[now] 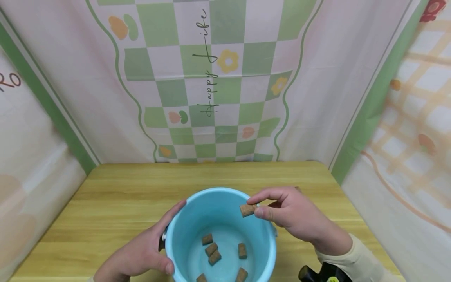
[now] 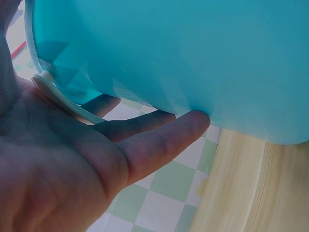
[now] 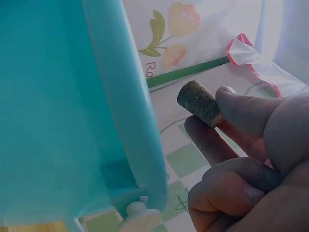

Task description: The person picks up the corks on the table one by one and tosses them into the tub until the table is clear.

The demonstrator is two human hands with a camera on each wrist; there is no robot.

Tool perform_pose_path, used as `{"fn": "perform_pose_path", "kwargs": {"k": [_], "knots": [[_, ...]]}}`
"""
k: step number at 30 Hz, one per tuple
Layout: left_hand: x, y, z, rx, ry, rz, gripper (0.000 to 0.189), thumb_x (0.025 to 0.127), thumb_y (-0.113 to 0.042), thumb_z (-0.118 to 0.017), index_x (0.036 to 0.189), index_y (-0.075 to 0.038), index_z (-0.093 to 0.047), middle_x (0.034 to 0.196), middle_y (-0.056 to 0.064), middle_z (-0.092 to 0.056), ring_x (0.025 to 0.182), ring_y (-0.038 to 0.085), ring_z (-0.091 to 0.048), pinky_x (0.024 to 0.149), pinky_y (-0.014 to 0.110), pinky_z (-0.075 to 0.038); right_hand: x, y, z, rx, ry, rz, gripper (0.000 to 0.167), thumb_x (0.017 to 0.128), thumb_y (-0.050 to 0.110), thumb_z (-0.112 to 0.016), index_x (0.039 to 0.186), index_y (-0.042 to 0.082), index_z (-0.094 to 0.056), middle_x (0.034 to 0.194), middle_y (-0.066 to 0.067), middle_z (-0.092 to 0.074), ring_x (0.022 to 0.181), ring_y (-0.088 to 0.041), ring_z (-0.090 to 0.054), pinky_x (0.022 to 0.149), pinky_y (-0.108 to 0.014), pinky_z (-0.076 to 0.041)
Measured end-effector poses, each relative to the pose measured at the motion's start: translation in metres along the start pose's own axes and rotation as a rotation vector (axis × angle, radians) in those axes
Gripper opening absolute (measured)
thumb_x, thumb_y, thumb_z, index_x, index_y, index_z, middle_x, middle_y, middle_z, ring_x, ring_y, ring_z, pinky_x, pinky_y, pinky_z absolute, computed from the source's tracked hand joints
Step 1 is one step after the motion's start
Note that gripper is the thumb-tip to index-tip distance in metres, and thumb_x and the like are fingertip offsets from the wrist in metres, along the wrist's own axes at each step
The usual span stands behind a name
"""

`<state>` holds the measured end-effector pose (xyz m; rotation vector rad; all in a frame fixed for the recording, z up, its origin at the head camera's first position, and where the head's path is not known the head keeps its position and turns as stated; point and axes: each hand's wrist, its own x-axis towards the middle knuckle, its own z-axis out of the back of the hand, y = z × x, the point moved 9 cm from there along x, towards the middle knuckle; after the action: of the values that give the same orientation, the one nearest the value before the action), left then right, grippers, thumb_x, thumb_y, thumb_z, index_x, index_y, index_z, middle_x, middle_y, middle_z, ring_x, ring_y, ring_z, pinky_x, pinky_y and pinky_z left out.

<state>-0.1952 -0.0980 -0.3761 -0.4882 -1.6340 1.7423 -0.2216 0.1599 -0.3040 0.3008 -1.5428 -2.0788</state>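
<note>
A light blue bucket (image 1: 169, 250) stands on the wooden table, with several brown corks (image 1: 211, 248) lying on its bottom. My left hand (image 1: 146, 250) is spread along the bucket's left side, thumb and forefinger at the rim. In the left wrist view, its fairly straight fingers (image 2: 164, 145) rest against the outer wall beside the pale handle (image 2: 63, 99). With thumb and fingertips, my right hand (image 1: 294, 213) pinches one cork (image 1: 248, 210) over the bucket's right rim. The right wrist view shows this cork (image 3: 199, 102) tilted beside the rim (image 3: 128, 96).
The wooden table (image 1: 134, 192) extends around the bucket. Behind it hangs a green-and-white checked cloth (image 1: 225, 90), with printed cloths (image 1: 31, 156) at both sides. A black object (image 1: 324, 272) appears at the lower right under the right sleeve (image 1: 356, 260).
</note>
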Motion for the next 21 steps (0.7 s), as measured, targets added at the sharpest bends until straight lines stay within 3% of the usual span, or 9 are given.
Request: {"fn": "perform_pose_path", "kwargs": {"k": [3, 11, 21], "knots": [[0.0003, -0.0006, -0.0003, 0.005, 0.002, -0.005, 0.107, 0.085, -0.037, -0.081, 0.162, -0.025, -0.008, 0.153, 0.024, -0.030, 0.128, 0.053, -0.037, 0.096, 0.042, -0.048, 0.0007, -0.0017, -0.0005, -0.002, -0.001, -0.015, 0.022, 0.097, 0.014, -0.068, 0.117, 0.005, -0.072, 0.113, -0.014, -0.069, 0.083, -0.037, -0.070, 0.070, -0.040, -0.058], [0.0022, -0.0019, -0.0009, 0.012, 0.008, -0.017, 0.106, 0.085, -0.038, -0.081, 0.162, -0.025, -0.008, 0.153, 0.022, -0.030, 0.129, 0.053, -0.037, 0.096, 0.044, -0.048, 0.0013, -0.0002, -0.0010, -0.041, 0.006, 0.053, 0.026, 0.097, 0.010, -0.067, 0.121, 0.000, -0.070, 0.110, -0.009, -0.071, 0.089, -0.037, -0.069, 0.074, -0.038, -0.058], [0.0020, -0.0019, -0.0023, -0.008, 0.005, -0.017, 0.107, 0.085, -0.036, -0.081, 0.162, -0.024, -0.008, 0.153, 0.024, -0.029, 0.129, 0.053, -0.036, 0.096, 0.045, -0.048, -0.0002, -0.0052, 0.0072, -0.028, -0.036, -0.011, 0.027, 0.097, 0.010, -0.067, 0.122, -0.001, -0.069, 0.108, -0.013, -0.071, 0.062, -0.014, -0.055, 0.052, -0.023, -0.043]]}}
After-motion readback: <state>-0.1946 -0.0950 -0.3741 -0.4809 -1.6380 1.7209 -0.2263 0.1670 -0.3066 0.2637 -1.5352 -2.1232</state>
